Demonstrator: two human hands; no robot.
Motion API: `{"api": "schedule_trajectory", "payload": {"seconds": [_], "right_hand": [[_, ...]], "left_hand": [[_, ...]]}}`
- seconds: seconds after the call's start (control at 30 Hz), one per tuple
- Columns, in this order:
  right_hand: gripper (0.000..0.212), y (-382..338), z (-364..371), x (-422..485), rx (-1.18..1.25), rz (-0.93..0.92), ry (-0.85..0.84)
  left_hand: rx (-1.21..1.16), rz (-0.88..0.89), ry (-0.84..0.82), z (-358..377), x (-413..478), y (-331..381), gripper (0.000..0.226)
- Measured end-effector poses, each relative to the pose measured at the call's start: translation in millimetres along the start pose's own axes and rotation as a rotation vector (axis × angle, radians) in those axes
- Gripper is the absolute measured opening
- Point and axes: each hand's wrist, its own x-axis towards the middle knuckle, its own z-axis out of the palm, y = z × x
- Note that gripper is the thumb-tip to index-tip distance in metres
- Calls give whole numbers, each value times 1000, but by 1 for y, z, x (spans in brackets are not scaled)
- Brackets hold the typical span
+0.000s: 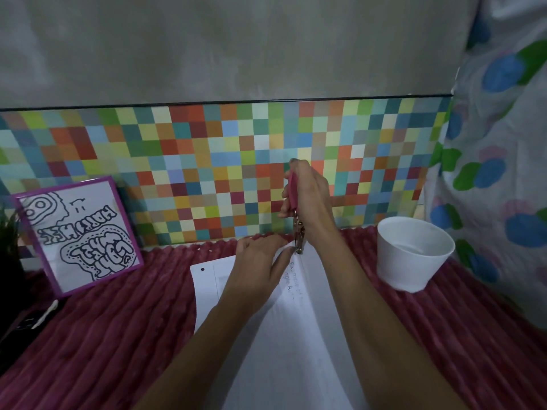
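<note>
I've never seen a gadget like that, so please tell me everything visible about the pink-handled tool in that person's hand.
The pink-handled tool stands nearly upright, handles up. Its brassy metal head points down onto the top edge of the white paper. The right hand grips the handles; the left hand holds the paper beside the head. Probably a hole punch.

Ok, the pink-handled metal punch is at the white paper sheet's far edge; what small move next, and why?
Probably squeeze the pink-handled metal punch shut: its tip sits on the far edge of the white paper sheet, the right hand grips it, and the left hand holds that edge steady.
</note>
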Motion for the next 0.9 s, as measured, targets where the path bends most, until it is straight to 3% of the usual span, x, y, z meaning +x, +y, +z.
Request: {"api": "schedule_trajectory", "payload": {"seconds": [0.17,0.3,0.43,0.57,0.73,0.8,0.9], "right_hand": [[36,-2,2,1,-39,7,8],[26,-6,-1,5,66,52,31],[32,-4,-11,4,236,112,-84],[34,1,-8,0,190,163,-132],[27,-10,-5,3,173,86,-28],[31,-17,-14,4,98,-13,-11],[38,-26,-35,4,-374,-94,-152]], "left_hand": [[61,-50,-14,-4,4,0,22],[54,-46,8,-8,8,-5,24],[11,-43,-7,-10,7,-4,25],[11,-2,18,-12,5,1,21],[68,-46,-63,-17,3,-6,23],[44,-39,-81,-17,0,-10,23],[-17,-63,-80,-19,-2,-14,23]]}}
